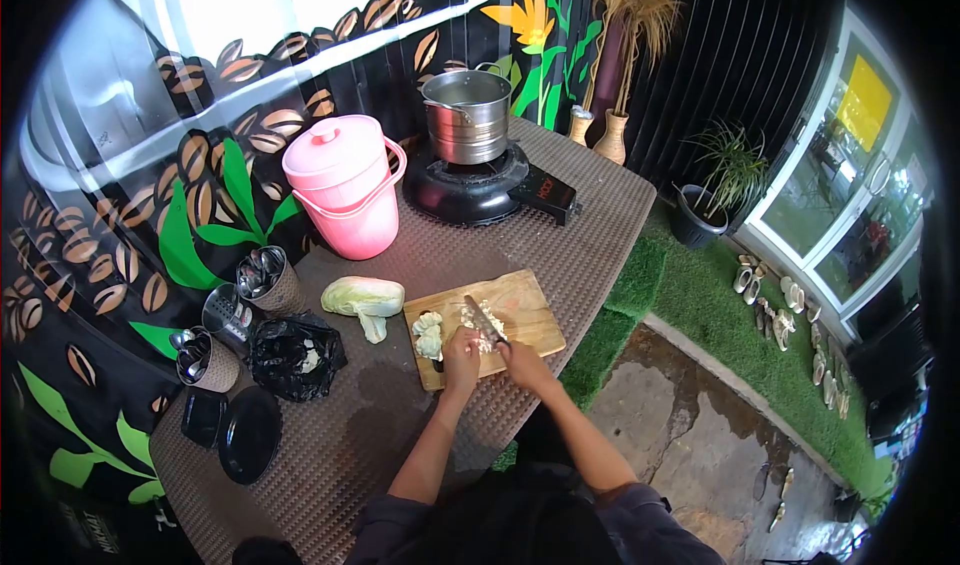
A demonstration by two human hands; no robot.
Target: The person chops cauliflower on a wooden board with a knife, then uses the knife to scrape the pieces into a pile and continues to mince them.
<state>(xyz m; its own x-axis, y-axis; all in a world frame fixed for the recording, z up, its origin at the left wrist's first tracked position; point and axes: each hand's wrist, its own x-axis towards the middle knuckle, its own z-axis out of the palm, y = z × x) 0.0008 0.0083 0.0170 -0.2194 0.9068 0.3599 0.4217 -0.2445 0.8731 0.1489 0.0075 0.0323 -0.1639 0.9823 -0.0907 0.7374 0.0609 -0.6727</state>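
Note:
A wooden cutting board point(535, 310) lies at a slant on the woven-pattern table. My right hand point(524, 365) grips a knife point(484, 318), whose blade points away from me over small pale chopped bits point(468, 341). Close beside the blade, my left hand point(461, 359) has its fingers bent together; whatever they hold is too small to make out. White florets, apparently cauliflower point(428, 336), sit on the board's left side. Left of the board rests a Chinese cabbage point(362, 296).
A pink lidded bucket point(345, 190) and a metal pot point(467, 115) on a black stove point(465, 187) stand behind the board. To the left are a black plastic bag point(297, 357), utensil holders point(210, 362) and a black oval plate point(249, 435). The table's edge point(598, 317) runs along the right.

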